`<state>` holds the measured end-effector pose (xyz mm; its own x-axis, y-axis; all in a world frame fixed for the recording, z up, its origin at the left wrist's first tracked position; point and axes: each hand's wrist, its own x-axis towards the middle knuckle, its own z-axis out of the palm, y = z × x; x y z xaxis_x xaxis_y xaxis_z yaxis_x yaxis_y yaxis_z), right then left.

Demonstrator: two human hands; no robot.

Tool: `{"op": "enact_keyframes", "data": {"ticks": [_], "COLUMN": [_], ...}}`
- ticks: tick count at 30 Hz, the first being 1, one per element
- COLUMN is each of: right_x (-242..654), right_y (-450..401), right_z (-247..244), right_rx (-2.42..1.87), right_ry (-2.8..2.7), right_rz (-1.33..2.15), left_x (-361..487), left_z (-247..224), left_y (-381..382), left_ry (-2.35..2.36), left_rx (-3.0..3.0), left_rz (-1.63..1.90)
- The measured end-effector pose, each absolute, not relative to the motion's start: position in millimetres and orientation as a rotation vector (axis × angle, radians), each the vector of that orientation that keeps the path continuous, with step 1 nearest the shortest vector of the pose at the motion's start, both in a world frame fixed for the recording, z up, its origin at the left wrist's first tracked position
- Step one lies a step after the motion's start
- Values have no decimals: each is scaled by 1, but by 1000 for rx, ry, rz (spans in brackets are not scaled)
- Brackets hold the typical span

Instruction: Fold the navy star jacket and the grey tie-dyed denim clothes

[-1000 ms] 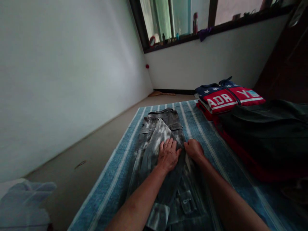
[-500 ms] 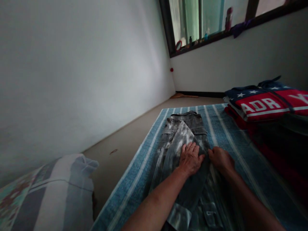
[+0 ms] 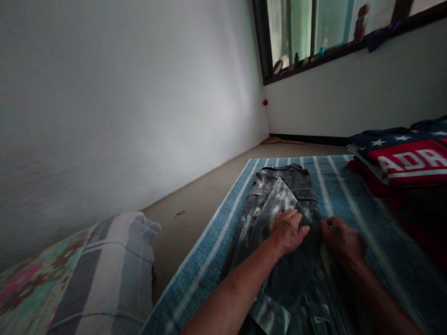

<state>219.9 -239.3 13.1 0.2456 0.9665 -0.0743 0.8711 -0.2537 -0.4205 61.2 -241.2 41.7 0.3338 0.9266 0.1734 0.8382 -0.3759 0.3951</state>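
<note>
A pair of grey, mottled cargo trousers [image 3: 272, 204] lies lengthwise on a blue striped cloth, waistband at the far end. One trouser leg is folded back over the rest, its pointed corner up toward the waist. My left hand [image 3: 287, 230] rests flat on this folded leg, fingers stretched out and thumb apart. At the right edge of the trousers, my right hand [image 3: 344, 239] is closed, pinching the fabric between thumb and fingers. Its fingertips are partly hidden. The near end of the trousers runs under my forearms and out of view.
The blue striped cloth [image 3: 216, 232] covers a raised flat surface. Folded clothes [image 3: 408, 158], red and navy with stars, are stacked at right. On the left sits a striped and flowered bundle [image 3: 115, 260]. A white wall [image 3: 139, 102] and a window with small items on its sill stand beyond.
The view has turned left, so everything sits farther right in the picture. My hands keep nearly the same places on the trousers, with the right still gripping the edge.
</note>
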Motion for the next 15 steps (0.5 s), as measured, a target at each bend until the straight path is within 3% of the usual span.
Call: {"op": "enact_keyframes", "data": {"ticks": [4, 9, 15], "right_x": [213, 200, 193], "right_y": [-242, -243, -243], "right_z": [12, 1, -12], "right_rx": [-2106, -1625, -1507], "right_ry": [-1593, -1658, -1711], "right_rz": [203, 85, 67], "left_x": [18, -59, -94], "left_z": [64, 74, 62], "left_y": [-232, -224, -224], "left_ry": [1852, 2247, 2149], "left_rx": [2110, 1546, 1056], "left_rz": [690, 664, 539]}}
